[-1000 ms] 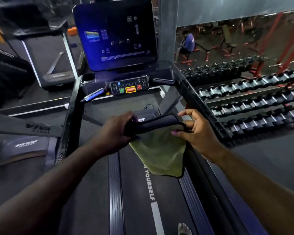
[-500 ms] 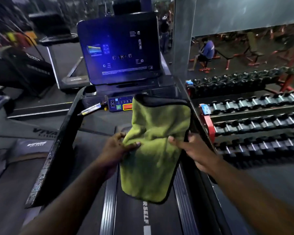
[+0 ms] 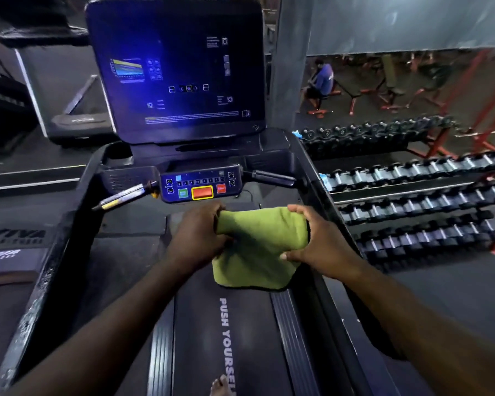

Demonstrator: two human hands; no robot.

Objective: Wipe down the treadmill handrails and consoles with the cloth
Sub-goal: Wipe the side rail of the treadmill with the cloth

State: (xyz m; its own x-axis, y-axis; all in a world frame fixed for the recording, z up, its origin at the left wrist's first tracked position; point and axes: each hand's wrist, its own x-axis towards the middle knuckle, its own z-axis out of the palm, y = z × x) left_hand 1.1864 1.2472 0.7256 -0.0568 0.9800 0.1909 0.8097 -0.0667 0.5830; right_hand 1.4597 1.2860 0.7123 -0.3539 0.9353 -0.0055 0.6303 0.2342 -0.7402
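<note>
Head view. Holding green cloth (image 3: 257,252) in 2 hands, up over treadmill belt (image 3: 240,338), just short of keypad console (image 3: 202,185). Gripping 1 edge with left hand (image 3: 196,235), fingers curled round; pinching the other with right hand (image 3: 320,241). Touching neither console, screen (image 3: 175,70), left handrail (image 3: 69,230) nor right handrail (image 3: 316,192). Looks like folding, not wiping. Judging progress as early: 2 handrails, keypad, screen all left here. Can't tell cleaned patches in dim light.
</note>
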